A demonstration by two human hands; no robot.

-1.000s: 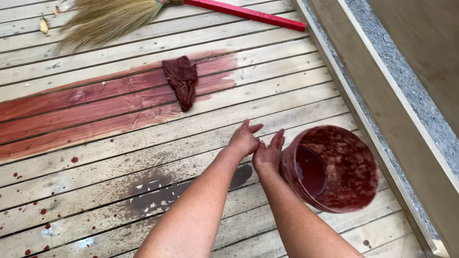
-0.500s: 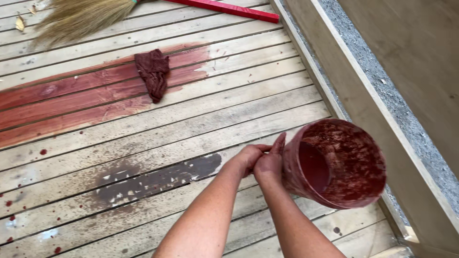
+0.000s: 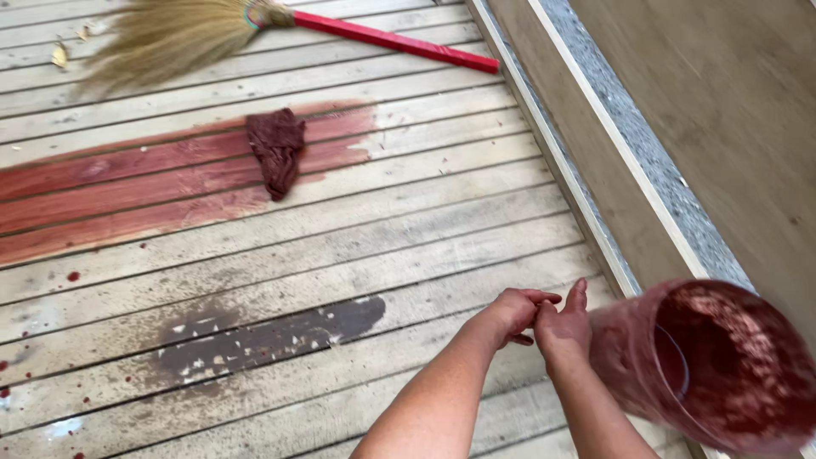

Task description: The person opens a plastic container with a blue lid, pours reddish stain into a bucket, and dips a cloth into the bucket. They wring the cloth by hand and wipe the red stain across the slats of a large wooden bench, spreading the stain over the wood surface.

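My left hand (image 3: 512, 311) and my right hand (image 3: 564, 328) are pressed together low over the plank deck (image 3: 357, 246). The left fingers curl against the right hand, and one right finger sticks up. Touching the right hand's far side is a dark red stained bucket (image 3: 722, 374), tilted with its mouth towards me and blurred. Whether the right hand grips its rim is hidden. A dark red rag (image 3: 276, 149) lies on a red-stained strip of planks (image 3: 127, 183) farther away to the left.
A straw broom with a red handle (image 3: 374, 36) lies across the far planks. A dark wet patch (image 3: 272, 336) marks the boards left of my hands. A raised timber edge and grey strip (image 3: 612, 170) run along the right side.
My hands stay together beside the bucket. The view has swung, so hands and bucket sit lower right and more of the broom shows.
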